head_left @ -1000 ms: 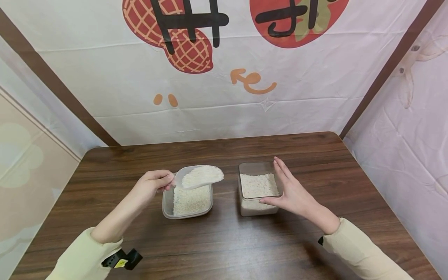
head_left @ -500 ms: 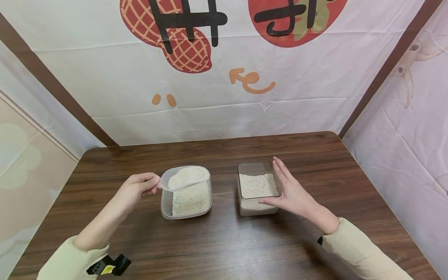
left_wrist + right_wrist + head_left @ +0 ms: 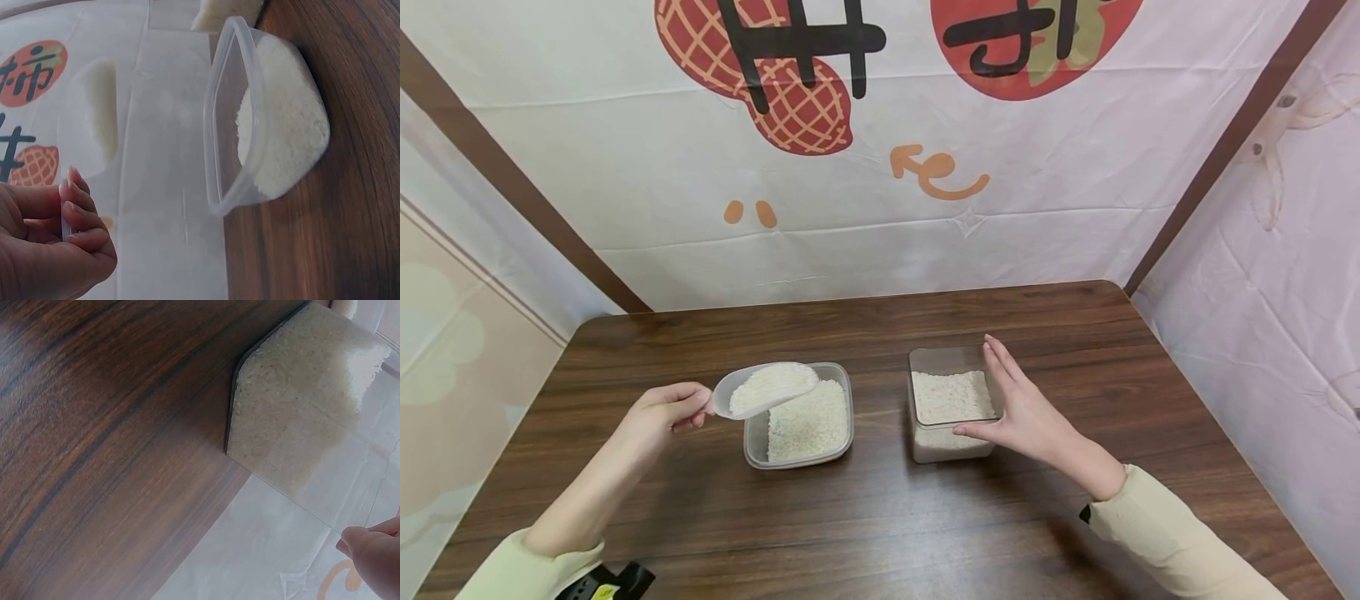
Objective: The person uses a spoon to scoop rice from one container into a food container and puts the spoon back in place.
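Note:
My left hand [image 3: 658, 414] pinches the handle of a translucent scoop [image 3: 727, 392] heaped with white rice [image 3: 775, 387]. The scoop is level, raised above the left rim of a small translucent plastic tub [image 3: 797, 463] that also contains rice. Seen from the left wrist, the scoop [image 3: 75, 125] stands apart from the tub [image 3: 214, 150]. To the right is a clear square container [image 3: 945, 361] partly filled with rice. My right hand [image 3: 1030, 417] holds it at its right side, thumb at the front rim and fingers stretched toward the back corner.
Both containers stand on a dark wooden table [image 3: 880, 533], with a gap of table between them. Behind it hangs a white printed cloth [image 3: 850, 258]. A black strapped device [image 3: 606, 583] sits on the left sleeve.
My left hand has drawn the loaded scoop leftward and slightly lower, from over the tub's middle to its left rim. The right hand and both containers stay in place.

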Motion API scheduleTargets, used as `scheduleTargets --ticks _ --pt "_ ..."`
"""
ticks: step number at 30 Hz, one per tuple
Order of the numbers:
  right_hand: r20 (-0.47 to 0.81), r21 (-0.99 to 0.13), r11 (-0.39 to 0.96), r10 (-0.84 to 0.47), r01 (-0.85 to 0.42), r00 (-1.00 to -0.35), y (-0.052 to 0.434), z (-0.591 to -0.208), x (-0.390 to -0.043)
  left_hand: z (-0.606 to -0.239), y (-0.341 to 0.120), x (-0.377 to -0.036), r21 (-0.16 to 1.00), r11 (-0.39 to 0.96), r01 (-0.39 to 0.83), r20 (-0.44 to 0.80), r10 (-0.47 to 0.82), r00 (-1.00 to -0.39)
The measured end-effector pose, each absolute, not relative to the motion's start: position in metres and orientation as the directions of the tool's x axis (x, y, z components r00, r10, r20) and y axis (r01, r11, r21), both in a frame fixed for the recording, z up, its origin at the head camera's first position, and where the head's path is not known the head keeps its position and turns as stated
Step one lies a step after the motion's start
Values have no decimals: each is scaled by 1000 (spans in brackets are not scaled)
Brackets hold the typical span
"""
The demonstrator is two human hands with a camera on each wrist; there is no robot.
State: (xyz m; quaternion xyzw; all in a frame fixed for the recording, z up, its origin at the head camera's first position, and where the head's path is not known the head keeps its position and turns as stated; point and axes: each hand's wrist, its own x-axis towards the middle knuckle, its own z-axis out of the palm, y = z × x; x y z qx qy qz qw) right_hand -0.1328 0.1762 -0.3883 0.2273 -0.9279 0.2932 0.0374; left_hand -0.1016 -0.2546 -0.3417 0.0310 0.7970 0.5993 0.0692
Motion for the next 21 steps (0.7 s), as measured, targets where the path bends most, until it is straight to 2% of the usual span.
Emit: scheduleTargets --ticks 10,18,21 --pt "194 -531 726 -398 -437 -897 175 -388 -132 -348 -272 -99 927 373 -36 -79 100 -992" --pt "198 -521 730 -401 -443 -894 176 -389 -132 -355 -283 -93 949 303 -88 -116 76 -990" --pt "200 -518 732 -399 -442 -895 176 -389 -132 -358 -286 -91 945 317 -85 -111 65 -992"
